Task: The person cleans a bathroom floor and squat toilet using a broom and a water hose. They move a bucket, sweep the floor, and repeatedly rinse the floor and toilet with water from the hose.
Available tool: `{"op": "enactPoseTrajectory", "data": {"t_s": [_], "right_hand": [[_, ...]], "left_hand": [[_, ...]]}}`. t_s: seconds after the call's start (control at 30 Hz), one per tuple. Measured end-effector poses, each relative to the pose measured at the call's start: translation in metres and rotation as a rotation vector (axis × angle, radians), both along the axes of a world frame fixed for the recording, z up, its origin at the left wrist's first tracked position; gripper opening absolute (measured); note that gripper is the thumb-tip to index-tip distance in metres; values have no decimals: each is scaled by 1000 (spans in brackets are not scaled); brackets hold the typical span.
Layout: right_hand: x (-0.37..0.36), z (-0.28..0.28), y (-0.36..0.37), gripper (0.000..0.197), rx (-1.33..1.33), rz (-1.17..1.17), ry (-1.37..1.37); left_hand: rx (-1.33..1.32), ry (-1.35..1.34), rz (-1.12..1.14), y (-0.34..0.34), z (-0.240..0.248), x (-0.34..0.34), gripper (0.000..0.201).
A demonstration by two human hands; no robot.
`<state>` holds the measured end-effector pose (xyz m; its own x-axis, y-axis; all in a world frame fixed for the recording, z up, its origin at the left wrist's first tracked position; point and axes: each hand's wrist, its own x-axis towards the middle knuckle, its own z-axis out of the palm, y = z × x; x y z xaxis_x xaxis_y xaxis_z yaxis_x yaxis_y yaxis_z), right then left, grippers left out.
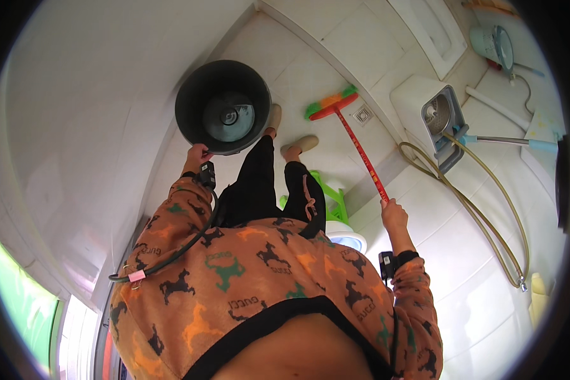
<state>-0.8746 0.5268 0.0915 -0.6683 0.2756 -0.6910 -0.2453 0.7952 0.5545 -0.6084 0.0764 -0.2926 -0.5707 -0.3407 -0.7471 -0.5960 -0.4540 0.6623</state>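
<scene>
My left hand (198, 156) grips the near rim of a dark grey bucket (190, 107), which is tilted so that I look into it. A little water seems to lie at its bottom. In my right hand (394, 215) is the upper end of the red handle of a broom (359, 149). The broom's head, with green and orange bristles, rests on the tiled floor to the right of my feet, close to a square floor drain (363, 114).
On the right stands a white and grey mop bucket (422, 104) with a spinner basket and a blue-ended mop pole (506, 140). A yellowish hose (481, 218) loops beside it. A green stool (331, 196) and a white basin (348, 237) are near my legs.
</scene>
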Motion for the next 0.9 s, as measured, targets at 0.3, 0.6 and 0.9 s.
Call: {"op": "enactPoseTrajectory", "data": {"t_s": [0.3,0.6,0.9], "right_hand": [[-42,-73,-19,38,-173,68,-50],[-23,-5,66,40,94,-12,3],[-3,-27,-52,36,-266,126,2]], "left_hand": [[256,-442,405,9,-61,-1,14],[289,-692,502,7,13,-46,39],[224,-629,421,-20,25,-30,42]]}}
